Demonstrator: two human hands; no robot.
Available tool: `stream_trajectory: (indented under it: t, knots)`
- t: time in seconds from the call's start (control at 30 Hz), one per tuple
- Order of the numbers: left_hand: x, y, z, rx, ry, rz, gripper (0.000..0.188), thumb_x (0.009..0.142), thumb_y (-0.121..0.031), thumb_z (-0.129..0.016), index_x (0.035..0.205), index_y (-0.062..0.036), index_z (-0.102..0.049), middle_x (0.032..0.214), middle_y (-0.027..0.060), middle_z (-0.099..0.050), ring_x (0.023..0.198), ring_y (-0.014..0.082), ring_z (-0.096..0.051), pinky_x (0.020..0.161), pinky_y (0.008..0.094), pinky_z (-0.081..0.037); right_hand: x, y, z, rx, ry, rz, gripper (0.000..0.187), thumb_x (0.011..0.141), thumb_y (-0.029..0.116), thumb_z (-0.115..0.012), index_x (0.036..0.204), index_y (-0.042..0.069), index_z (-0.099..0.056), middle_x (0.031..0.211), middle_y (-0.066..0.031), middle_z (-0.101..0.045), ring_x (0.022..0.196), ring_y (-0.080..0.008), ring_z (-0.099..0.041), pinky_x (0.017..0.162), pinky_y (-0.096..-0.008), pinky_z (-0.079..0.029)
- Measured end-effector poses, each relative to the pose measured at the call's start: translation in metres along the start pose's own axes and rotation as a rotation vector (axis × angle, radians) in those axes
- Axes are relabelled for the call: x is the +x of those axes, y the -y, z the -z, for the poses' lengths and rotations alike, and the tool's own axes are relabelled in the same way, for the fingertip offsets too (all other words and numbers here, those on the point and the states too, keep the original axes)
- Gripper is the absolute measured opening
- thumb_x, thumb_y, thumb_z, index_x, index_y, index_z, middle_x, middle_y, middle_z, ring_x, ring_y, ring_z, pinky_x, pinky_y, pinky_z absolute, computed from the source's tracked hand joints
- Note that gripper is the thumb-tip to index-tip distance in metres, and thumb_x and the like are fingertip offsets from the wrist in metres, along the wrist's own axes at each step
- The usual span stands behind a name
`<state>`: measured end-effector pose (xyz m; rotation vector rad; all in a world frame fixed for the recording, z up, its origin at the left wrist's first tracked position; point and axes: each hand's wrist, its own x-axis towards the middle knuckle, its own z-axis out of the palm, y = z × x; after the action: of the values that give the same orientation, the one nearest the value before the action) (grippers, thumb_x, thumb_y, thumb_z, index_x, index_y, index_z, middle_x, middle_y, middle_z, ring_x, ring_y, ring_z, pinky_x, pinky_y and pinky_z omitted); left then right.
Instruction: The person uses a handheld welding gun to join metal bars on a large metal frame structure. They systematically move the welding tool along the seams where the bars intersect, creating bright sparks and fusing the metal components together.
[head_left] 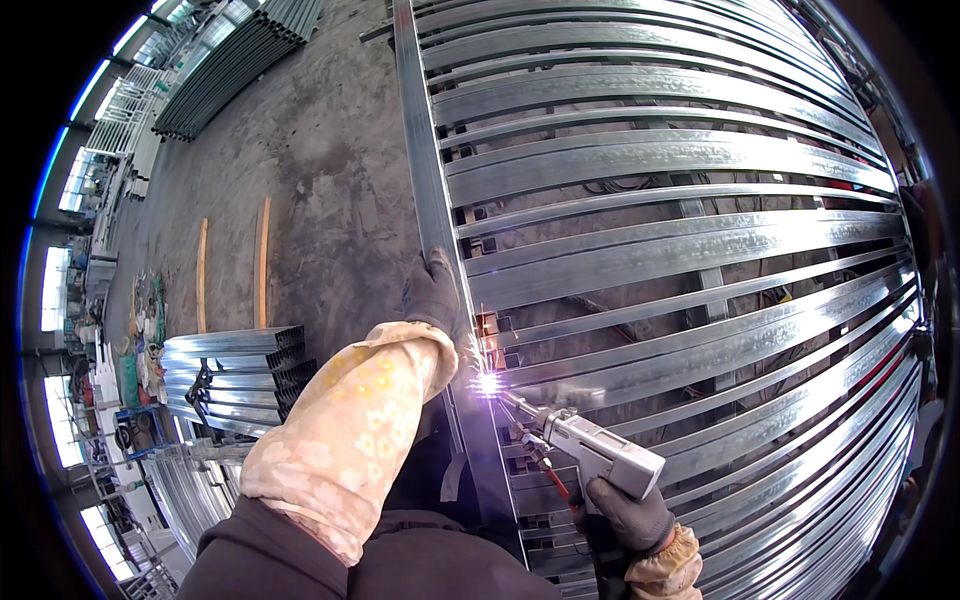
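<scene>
My left hand (432, 292), in a dark glove with a yellow flowered sleeve cover, presses on the long galvanised side rail (422, 160) of a steel frame. My right hand (628, 515), also dark-gloved, grips a grey welding gun (592, 448). Its nozzle points up-left at a bright violet arc with sparks (487, 383), where a cross bar (700, 345) meets the side rail, just below my left hand. Many parallel galvanised bars run rightward from the rail.
A stack of galvanised square tubes (240, 378) lies on the concrete floor (320, 180) to the left, with two wooden battens (263, 262) beyond it. More tube bundles (235, 60) lie far off at top left. Clutter lines the left wall.
</scene>
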<state>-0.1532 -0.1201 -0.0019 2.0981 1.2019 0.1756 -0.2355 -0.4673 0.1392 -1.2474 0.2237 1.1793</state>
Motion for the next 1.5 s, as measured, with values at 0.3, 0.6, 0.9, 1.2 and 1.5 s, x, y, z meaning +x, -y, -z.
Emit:
stream_trajectory:
  t: [0.3,0.6,0.9,1.2,1.5]
  knots:
    - [-0.003,-0.007,0.007,-0.011,0.01,0.003,0.055,0.102,-0.047,-0.038,0.114,0.0006,-0.063,0.11,0.0258,-0.067,0.108,0.0443,-0.061,0.091,0.0484,-0.046,-0.002,0.0,0.0,-0.031,0.013,-0.008,0.037,0.096,0.015,-0.057,0.129,-0.002,-0.051,0.09,-0.0083,-0.067,0.076,-0.0132,-0.066,0.069,-0.0283,-0.054]
    - [0.001,0.002,-0.003,-0.061,-0.018,-0.043,0.053,0.101,-0.046,-0.04,0.112,0.0006,-0.063,0.106,0.0259,-0.067,0.103,0.0455,-0.061,0.088,0.0499,-0.047,-0.006,-0.004,0.001,-0.001,-0.008,-0.025,0.036,0.096,0.014,-0.058,0.128,-0.002,-0.051,0.091,-0.008,-0.066,0.076,-0.0131,-0.065,0.066,-0.0282,-0.055]
    - [0.002,0.004,-0.003,-0.033,-0.012,-0.039,0.056,0.101,-0.047,-0.039,0.112,0.0023,-0.063,0.108,0.0274,-0.066,0.105,0.0465,-0.061,0.089,0.0504,-0.047,-0.008,-0.007,0.002,0.006,0.012,-0.002,0.034,0.097,0.015,-0.057,0.126,-0.002,-0.051,0.09,-0.0076,-0.066,0.077,-0.0132,-0.064,0.067,-0.0283,-0.055]
    - [0.007,0.009,-0.006,-0.018,0.017,0.001,0.059,0.1,-0.05,-0.039,0.114,0.0031,-0.062,0.115,0.0286,-0.064,0.111,0.0467,-0.059,0.093,0.0499,-0.046,-0.01,-0.014,0.005,0.016,0.019,0.007,0.034,0.097,0.017,-0.059,0.126,-0.001,-0.053,0.09,-0.0066,-0.066,0.076,-0.0119,-0.063,0.067,-0.0274,-0.053]
    - [0.012,0.016,-0.011,-0.007,-0.029,-0.046,0.056,0.103,-0.045,-0.038,0.111,0.0047,-0.063,0.105,0.0265,-0.067,0.1,0.0438,-0.063,0.086,0.0475,-0.047,-0.013,-0.017,0.006,0.031,0.022,-0.04,0.04,0.096,0.02,-0.061,0.129,0.0,-0.051,0.091,-0.0068,-0.066,0.074,-0.0113,-0.064,0.065,-0.0266,-0.053]
